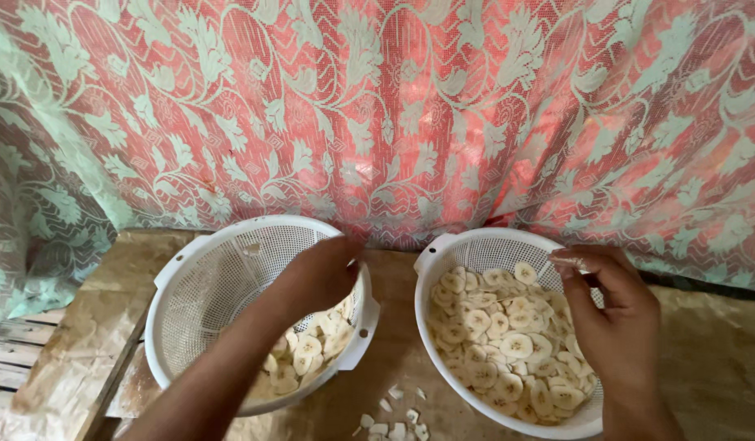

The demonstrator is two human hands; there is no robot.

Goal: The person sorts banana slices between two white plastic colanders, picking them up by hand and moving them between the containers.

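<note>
A scatter of small pale chip fragments [391, 418] lies at the near edge of the desk [720, 359], between the two forearms that rise from the bottom of the view. Just beyond them, two white perforated plastic baskets sit side by side on the worn brown surface, near each other but apart. The left basket [199, 286] is tilted, its far rim raised, and it holds a modest heap of pale round banana slices [308, 353] gathered in its near right part. The left hand [316, 273] reaches into this basket over its right rim, fingers curled downward above the slices; whether it grips any of them cannot be told, since the fingertips are hidden behind the hand. The right basket [443, 249] is filled much fuller with the same kind of sliced chips [496, 335], spread across most of its bowl. The right hand [610, 314] hovers over the far right side of this basket, thumb and forefinger pinched together on a thin pale slice [569, 261] near the rim. Behind both baskets hangs a red lace curtain with pale green leaf patterns [394, 114], and wooden slats [10, 359] show at the far left.
</note>
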